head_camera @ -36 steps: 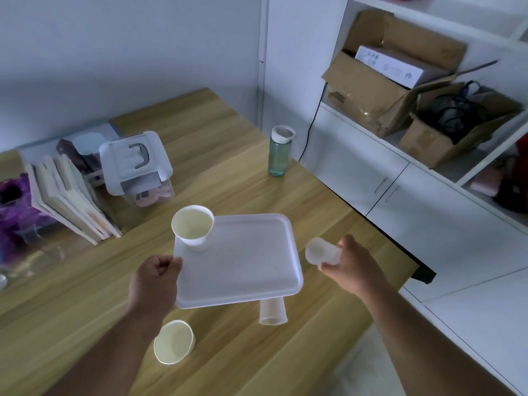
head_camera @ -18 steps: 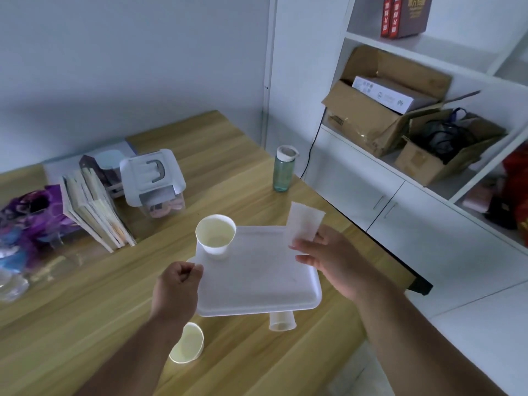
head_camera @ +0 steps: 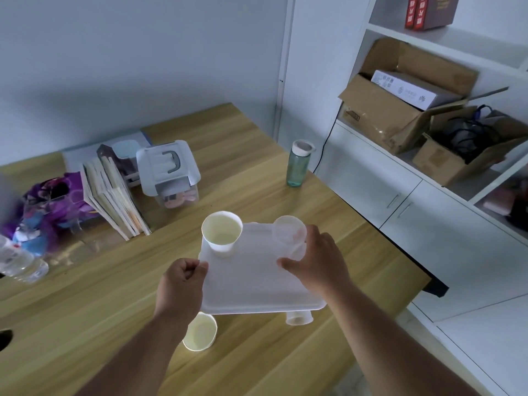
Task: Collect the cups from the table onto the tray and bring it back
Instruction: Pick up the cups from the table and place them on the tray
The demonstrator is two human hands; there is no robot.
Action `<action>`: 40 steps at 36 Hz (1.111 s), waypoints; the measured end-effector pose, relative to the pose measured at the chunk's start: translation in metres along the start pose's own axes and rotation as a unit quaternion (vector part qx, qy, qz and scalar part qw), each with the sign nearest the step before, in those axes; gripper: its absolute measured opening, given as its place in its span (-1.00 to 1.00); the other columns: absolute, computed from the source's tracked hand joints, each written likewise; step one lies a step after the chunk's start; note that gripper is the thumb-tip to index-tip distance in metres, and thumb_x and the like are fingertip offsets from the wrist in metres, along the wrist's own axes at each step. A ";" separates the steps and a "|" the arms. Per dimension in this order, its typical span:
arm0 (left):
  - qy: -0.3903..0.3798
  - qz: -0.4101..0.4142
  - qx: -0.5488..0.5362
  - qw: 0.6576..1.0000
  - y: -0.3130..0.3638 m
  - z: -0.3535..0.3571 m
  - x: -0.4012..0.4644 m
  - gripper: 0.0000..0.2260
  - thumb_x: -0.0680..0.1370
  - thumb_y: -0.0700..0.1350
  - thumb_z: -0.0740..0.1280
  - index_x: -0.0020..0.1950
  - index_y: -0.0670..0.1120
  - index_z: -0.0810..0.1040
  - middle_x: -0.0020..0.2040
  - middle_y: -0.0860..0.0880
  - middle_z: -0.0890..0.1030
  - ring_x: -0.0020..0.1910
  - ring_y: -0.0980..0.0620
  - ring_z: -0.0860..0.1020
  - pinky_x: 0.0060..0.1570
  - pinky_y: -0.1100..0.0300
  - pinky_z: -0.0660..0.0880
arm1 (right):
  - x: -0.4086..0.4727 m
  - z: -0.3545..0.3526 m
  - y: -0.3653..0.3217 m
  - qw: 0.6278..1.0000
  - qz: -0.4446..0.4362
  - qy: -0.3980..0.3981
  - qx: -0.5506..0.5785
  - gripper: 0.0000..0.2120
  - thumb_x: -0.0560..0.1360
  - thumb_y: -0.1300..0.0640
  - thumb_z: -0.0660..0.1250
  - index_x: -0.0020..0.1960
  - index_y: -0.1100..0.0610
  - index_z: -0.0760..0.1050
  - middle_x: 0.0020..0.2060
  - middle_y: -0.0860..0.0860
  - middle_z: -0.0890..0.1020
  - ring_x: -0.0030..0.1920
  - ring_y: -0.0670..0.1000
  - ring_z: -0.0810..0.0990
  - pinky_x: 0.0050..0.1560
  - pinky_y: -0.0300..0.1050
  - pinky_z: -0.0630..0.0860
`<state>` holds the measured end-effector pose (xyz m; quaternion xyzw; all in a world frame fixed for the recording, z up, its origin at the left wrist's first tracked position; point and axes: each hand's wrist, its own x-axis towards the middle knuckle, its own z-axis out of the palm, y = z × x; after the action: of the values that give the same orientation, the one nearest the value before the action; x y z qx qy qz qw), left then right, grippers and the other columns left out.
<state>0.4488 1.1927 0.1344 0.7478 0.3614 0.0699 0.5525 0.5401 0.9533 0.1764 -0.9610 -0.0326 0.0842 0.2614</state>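
My left hand (head_camera: 180, 284) grips the left edge of a white tray (head_camera: 251, 284) held above the wooden table (head_camera: 85, 304). A white paper cup (head_camera: 221, 238) stands upright at the tray's far left corner. My right hand (head_camera: 317, 260) holds a translucent plastic cup (head_camera: 288, 234) upright at the tray's far right corner. Another paper cup (head_camera: 199, 332) stands on the table below my left wrist. A second translucent cup (head_camera: 298, 318) sits on the table, partly hidden under the tray's near right corner.
A green water bottle (head_camera: 298, 164) stands near the table's right edge. A white lidded box (head_camera: 168, 170), leaning books (head_camera: 111, 198), a purple bag (head_camera: 48, 207) and plastic bottles (head_camera: 20, 261) fill the far left. White cabinets and shelves with cardboard boxes (head_camera: 400, 110) line the right.
My right hand has carried the translucent cup from beside the tray, turned it upright and lowered it onto the tray's far right corner. The left hand keeps its grip on the tray.
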 end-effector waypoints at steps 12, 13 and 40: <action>0.056 -0.010 -0.002 0.998 -0.010 -0.028 0.024 -0.88 0.61 -0.02 0.41 -0.04 -0.05 0.64 -0.15 -0.03 0.69 -0.17 -0.11 0.58 -0.16 0.05 0.50 | -0.014 0.001 0.055 0.984 0.122 0.066 0.113 -0.63 0.51 -0.02 0.38 0.27 0.06 0.45 0.05 -0.04 0.63 0.08 0.08 0.64 0.06 0.01 0.56; 0.060 -0.011 -0.002 0.998 -0.011 -0.028 0.026 -0.89 0.61 -0.02 0.41 -0.05 -0.04 0.64 -0.15 -0.02 0.68 -0.15 -0.12 0.59 -0.15 0.04 0.50 | -0.013 0.007 0.060 0.984 0.154 -0.005 0.094 -0.56 0.51 -0.08 0.39 0.32 0.05 0.44 0.07 -0.05 0.63 0.07 0.06 0.64 0.05 -0.01 0.56; 0.055 -0.012 0.010 0.998 -0.003 -0.005 0.021 -0.88 0.62 -0.06 0.39 -0.05 -0.08 0.64 -0.18 -0.04 0.68 -0.26 -0.01 0.55 -0.31 0.16 0.43 | 0.043 -0.032 0.060 0.928 0.250 0.033 0.275 -0.31 0.38 -0.12 0.33 0.48 0.06 0.44 0.20 0.07 0.57 0.02 0.14 0.69 -0.16 0.00 0.68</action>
<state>0.4605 1.2101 0.1276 0.7438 0.4010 0.1011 0.5251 0.5897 0.8906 0.1667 -0.8306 0.2414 0.1206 0.4871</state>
